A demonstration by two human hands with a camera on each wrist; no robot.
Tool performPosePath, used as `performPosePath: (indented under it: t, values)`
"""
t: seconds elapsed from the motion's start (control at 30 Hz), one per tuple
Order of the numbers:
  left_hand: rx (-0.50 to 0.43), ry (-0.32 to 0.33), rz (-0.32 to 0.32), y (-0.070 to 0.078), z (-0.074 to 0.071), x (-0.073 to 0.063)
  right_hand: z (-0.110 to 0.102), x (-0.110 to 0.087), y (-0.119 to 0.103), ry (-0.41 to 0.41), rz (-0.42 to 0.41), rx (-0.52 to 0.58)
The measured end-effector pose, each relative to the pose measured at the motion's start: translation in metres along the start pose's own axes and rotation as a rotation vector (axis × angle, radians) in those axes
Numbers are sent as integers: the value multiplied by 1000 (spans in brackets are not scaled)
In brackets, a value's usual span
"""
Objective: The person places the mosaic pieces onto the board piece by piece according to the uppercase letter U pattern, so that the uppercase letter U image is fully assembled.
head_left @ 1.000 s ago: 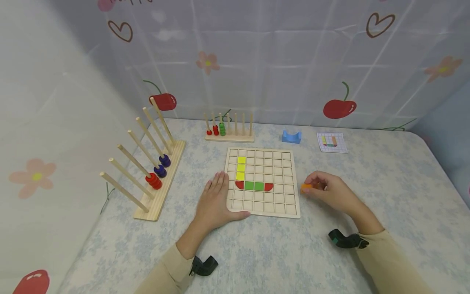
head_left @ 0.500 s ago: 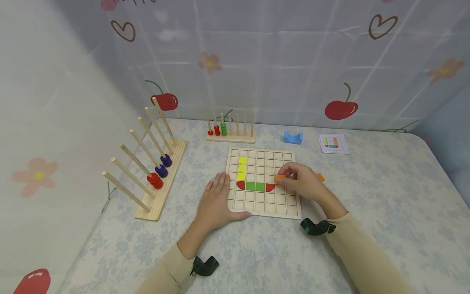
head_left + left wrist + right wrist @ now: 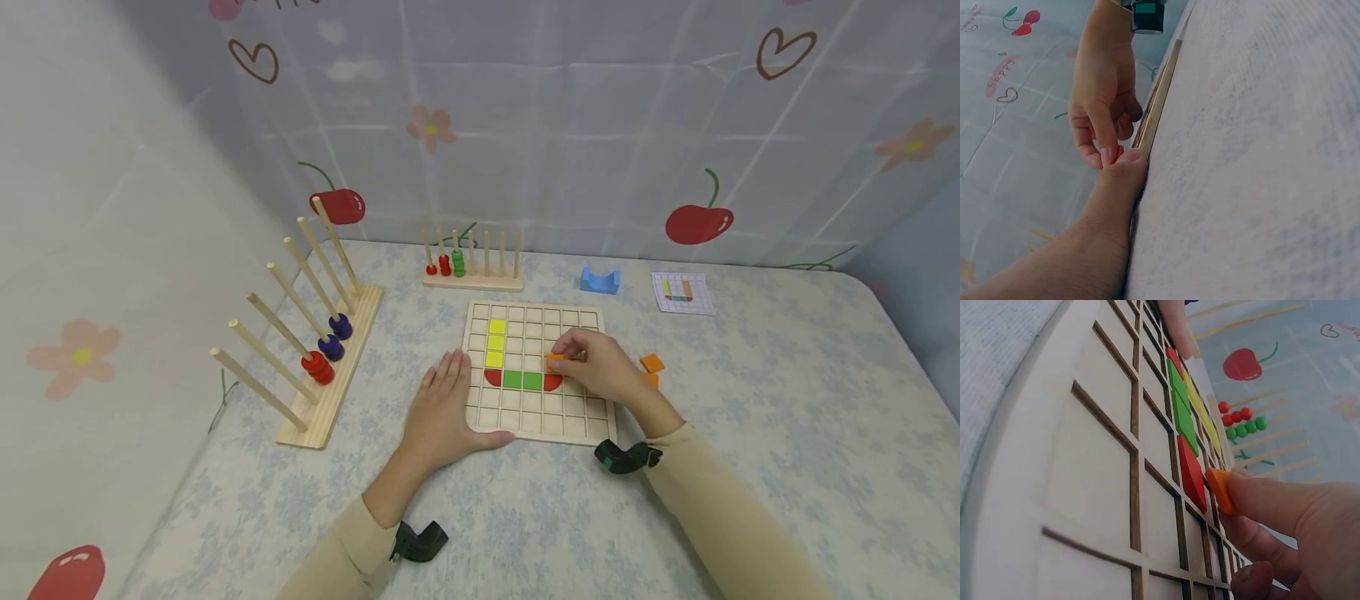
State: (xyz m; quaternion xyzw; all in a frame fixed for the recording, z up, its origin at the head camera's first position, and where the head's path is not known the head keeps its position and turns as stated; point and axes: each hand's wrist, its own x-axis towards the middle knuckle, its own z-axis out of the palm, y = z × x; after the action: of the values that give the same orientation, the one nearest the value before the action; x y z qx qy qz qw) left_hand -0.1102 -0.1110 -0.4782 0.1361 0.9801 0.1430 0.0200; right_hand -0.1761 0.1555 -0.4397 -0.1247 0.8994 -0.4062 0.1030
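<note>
A wooden grid board (image 3: 540, 425) lies flat on the table. Three yellow square tiles (image 3: 496, 342) form a column in it, with two green tiles (image 3: 522, 380) in a row below, between two red rounded tiles (image 3: 552, 382). My right hand (image 3: 600, 365) pinches an orange tile (image 3: 1221, 490) between thumb and fingers, at the cell just above the right red tile. Whether it sits down in the cell I cannot tell. My left hand (image 3: 442, 412) rests with straight fingers along the board's left edge, its thumb at the front edge.
Two more orange tiles (image 3: 652, 362) lie right of the board, one partly behind the right wrist. A pattern card (image 3: 683, 293) and a blue arched block (image 3: 600, 281) are at the back. A large peg stand (image 3: 341, 387) is on the left, a small one (image 3: 472, 282) behind the board.
My right hand has brought the orange tile from the table on the right leftward over the board, down to a cell above the red tile. The left hand stays in place.
</note>
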Motion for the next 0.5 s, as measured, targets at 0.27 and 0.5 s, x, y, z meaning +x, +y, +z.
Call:
performPosePath:
  t: [0.27,0.5]
  values:
    - [-12,11,6,1,0,0,5,2,-2,7,5,-32]
    - [-7,-1,-2,0,0,0,7,3,0,17,-13,-49]
